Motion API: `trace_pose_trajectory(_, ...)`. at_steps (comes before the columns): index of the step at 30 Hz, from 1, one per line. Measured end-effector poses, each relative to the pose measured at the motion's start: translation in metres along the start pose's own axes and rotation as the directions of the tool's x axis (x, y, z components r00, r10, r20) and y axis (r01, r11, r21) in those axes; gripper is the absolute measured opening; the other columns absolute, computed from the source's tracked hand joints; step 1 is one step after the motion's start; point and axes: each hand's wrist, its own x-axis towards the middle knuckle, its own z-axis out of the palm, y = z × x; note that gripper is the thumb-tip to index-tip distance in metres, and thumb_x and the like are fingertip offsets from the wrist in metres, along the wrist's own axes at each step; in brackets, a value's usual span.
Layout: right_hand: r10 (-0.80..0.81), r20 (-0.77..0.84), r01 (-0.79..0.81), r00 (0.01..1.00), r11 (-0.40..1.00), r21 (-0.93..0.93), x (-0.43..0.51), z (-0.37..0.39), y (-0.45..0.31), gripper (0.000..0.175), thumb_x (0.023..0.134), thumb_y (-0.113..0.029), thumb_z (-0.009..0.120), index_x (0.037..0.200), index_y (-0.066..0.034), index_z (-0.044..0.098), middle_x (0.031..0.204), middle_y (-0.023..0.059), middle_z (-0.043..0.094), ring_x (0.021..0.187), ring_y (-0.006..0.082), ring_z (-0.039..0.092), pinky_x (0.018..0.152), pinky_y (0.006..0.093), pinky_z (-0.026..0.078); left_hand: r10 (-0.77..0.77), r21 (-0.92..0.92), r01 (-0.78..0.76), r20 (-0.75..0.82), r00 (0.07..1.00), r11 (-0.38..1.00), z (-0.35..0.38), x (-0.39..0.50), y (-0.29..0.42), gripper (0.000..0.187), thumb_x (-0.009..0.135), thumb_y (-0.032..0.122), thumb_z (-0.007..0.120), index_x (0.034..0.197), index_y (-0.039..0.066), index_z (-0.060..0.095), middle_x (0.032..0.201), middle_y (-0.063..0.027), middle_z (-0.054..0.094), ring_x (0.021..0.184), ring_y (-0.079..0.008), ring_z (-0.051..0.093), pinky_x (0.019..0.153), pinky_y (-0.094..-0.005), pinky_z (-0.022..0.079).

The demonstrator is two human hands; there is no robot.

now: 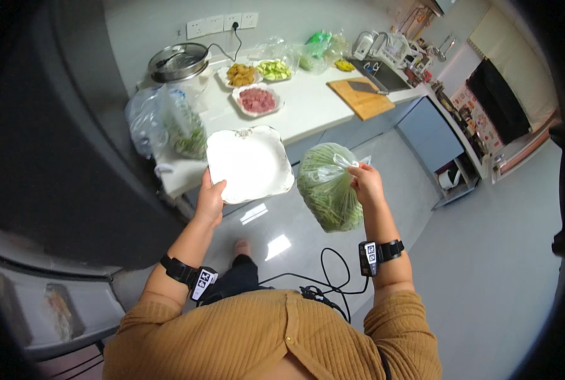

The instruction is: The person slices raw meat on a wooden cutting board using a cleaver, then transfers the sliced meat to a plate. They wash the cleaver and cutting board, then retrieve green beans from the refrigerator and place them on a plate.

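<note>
My left hand grips the near left corner of a white square ceramic plate, thumb over the rim. Nothing lies on this plate, which has a small floral print at its far edge. In my right hand is the gathered, knotted top of a clear plastic bag. Green vegetables, long and thin, fill the bag as it hangs above the floor. Both hands are in front of the white counter, and the plate overlaps its front edge in view.
On the counter stand plates of raw meat, brown chunks and pale green slices. A lidded electric pan and bagged greens are left. A cleaver lies on a cutting board beside the sink. A black cable hangs near my body.
</note>
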Motion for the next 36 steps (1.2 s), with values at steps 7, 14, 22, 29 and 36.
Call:
trace_pose_trajectory(7, -0.033, -0.036, 0.031, 0.999, 0.999, -0.044, 0.151, 0.004, -0.057, 0.005, 0.075, -0.005, 0.059, 0.077, -0.0059, 0.055, 0.064, -0.0019, 0.051, 0.048, 0.0067, 0.04, 0.044, 0.0212, 0.032, -0.117, 0.053, 0.115, 0.049, 0.992, 0.992, 0.066, 0.136, -0.004, 0.052, 0.086, 0.004, 0.041, 0.134, 0.001, 0.022, 0.127, -0.0141, 0.04, 0.114, -0.0217, 0.043, 0.095, -0.0319, 0.035)
trace_pose_trajectory(14, -0.033, 0.034, 0.035, 0.999, 0.998, -0.046, 0.313, 0.02, -0.084, 0.008, 0.074, -0.006, 0.06, 0.079, -0.0051, 0.054, 0.064, -0.0015, 0.05, 0.048, 0.0077, 0.039, 0.044, 0.0219, 0.03, -0.125, 0.029, 0.127, -0.046, 0.991, 0.992, 0.118, 0.217, -0.036, 0.05, 0.088, 0.005, 0.042, 0.134, 0.001, 0.023, 0.127, -0.0135, 0.041, 0.114, -0.0203, 0.043, 0.094, -0.031, 0.035)
trace_pose_trajectory(22, 0.055, 0.271, -0.023, 0.961, 0.992, -0.121, 0.475, 0.046, -0.076, 0.008, 0.073, -0.005, 0.063, 0.077, -0.0039, 0.056, 0.062, -0.0016, 0.049, 0.049, 0.0081, 0.04, 0.045, 0.0241, 0.03, -0.126, 0.015, 0.135, -0.264, 0.956, 0.991, 0.197, 0.262, -0.111, 0.052, 0.087, 0.003, 0.042, 0.135, 0.002, 0.023, 0.128, -0.0134, 0.041, 0.113, -0.0196, 0.043, 0.093, -0.0302, 0.036)
trace_pose_trajectory(29, 0.111, 0.378, -0.063, 0.919, 0.989, -0.136, 0.548, 0.08, -0.056, 0.009, 0.073, -0.005, 0.062, 0.073, -0.0061, 0.053, 0.061, -0.0006, 0.049, 0.049, 0.0101, 0.041, 0.045, 0.0249, 0.031, -0.172, -0.039, 0.173, -0.447, 0.878, 0.984, 0.225, 0.266, -0.162, 0.053, 0.086, 0.005, 0.045, 0.134, 0.0, 0.024, 0.127, -0.0138, 0.042, 0.112, -0.0199, 0.043, 0.094, -0.0295, 0.035)
trace_pose_trajectory(36, 0.171, 0.378, -0.127, 0.91, 0.982, -0.14, 0.581, 0.092, -0.03, 0.011, 0.072, -0.004, 0.062, 0.073, -0.0068, 0.051, 0.061, -0.0004, 0.047, 0.048, 0.0103, 0.04, 0.045, 0.0245, 0.03, -0.199, -0.04, 0.201, -0.409, 0.891, 0.979, 0.228, 0.27, -0.184, 0.052, 0.087, 0.007, 0.046, 0.134, 0.001, 0.026, 0.124, -0.0132, 0.043, 0.108, -0.0196, 0.046, 0.09, -0.0314, 0.039)
